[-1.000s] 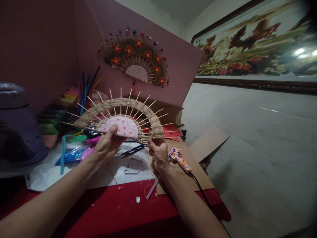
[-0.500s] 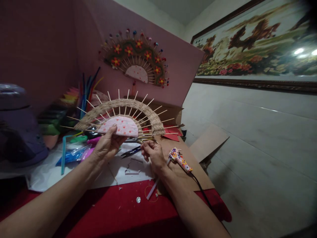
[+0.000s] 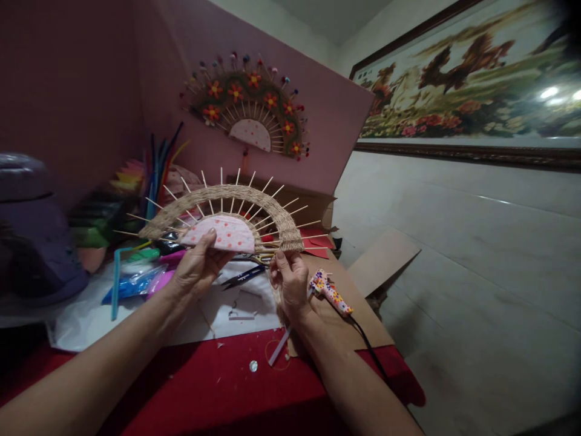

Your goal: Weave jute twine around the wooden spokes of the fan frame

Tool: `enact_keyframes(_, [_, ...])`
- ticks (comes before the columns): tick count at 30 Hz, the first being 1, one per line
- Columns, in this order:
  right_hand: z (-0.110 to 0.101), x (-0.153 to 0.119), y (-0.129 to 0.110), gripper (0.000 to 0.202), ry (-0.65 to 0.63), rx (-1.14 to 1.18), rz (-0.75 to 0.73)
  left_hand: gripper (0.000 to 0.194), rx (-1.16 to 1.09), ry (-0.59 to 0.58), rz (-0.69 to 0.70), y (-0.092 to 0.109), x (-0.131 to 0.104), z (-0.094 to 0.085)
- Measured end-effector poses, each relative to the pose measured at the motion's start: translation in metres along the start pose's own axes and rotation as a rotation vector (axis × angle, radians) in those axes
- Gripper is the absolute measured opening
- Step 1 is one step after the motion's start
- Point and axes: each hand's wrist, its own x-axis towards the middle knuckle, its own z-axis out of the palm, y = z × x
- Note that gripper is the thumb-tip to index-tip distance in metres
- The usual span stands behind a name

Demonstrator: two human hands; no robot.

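The right hand (image 3: 290, 280) is back up at the fan's (image 3: 222, 221) right end, fingers pinching there, having dipped toward the table half a second ago. The fan sits slightly lower.

Two fans, two hands, and one each of the tools

We count two stick fans: one woven fan (image 3: 222, 209) held up and one flowered fan (image 3: 249, 112) on the pink board. We see two hands, left hand (image 3: 197, 269) and right hand (image 3: 290, 281); one glue gun (image 3: 329, 292); one pair of scissors (image 3: 242, 275); one framed painting (image 3: 467, 79).
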Motion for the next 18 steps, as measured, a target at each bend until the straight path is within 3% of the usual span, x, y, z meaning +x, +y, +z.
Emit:
enact_keyframes(10, [-0.0007,-0.0030,0.0010,0.032,-0.021,-0.032,0.011,0.014,0.006,-0.029,0.007,-0.0014,0.0025,-0.0032])
enact_keyframes(18, [0.0005,0.0009,-0.0024,0.032,0.132,0.033,0.092,0.011,0.031,-0.070,0.028,-0.0031,-0.0041,0.0009])
